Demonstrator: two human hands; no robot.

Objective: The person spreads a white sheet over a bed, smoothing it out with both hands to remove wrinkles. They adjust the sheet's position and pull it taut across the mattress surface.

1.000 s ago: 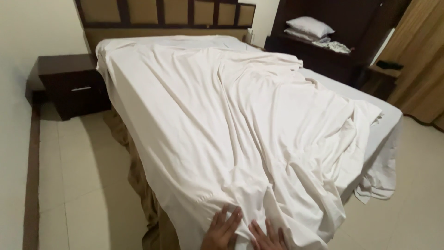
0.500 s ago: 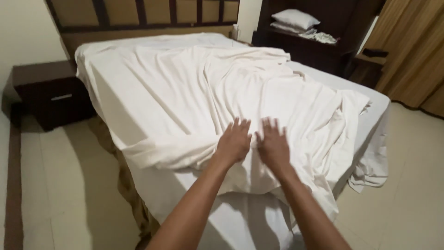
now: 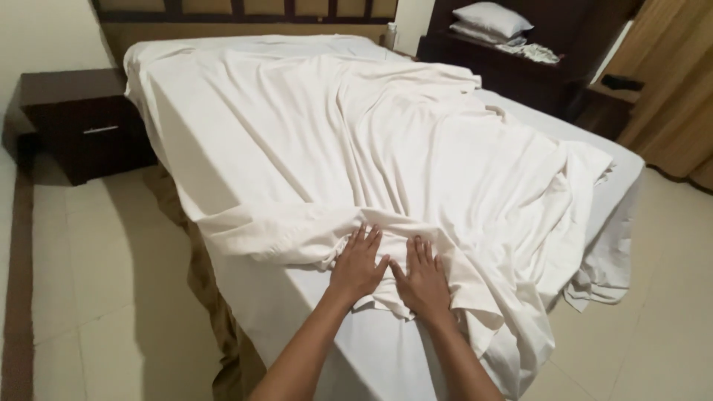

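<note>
From the head view I see my left hand (image 3: 359, 266) and my right hand (image 3: 423, 279) lying side by side, almost touching, both flat and palm-down on a bunched fold of the white sheet (image 3: 386, 148) near the foot of the bed (image 3: 616, 178); the fingers of each hand are extended and slightly spread, so neither grip is closed on the cloth and nothing is pinched; the sheet covers most of the mattress, heavily wrinkled, with its near edge folded back into a thick ridge just under my fingertips; on the right side the sheet spills over the mattress corner and hangs toward the tiled floor (image 3: 96, 297); a dark wooden nightstand (image 3: 82, 119) stands beside the bed at the left, well apart from my hands; a dark shelf unit (image 3: 520, 74) at the upper right carries a white pillow (image 3: 492, 18); tan curtains (image 3: 676, 96) hang at the far right.
</note>
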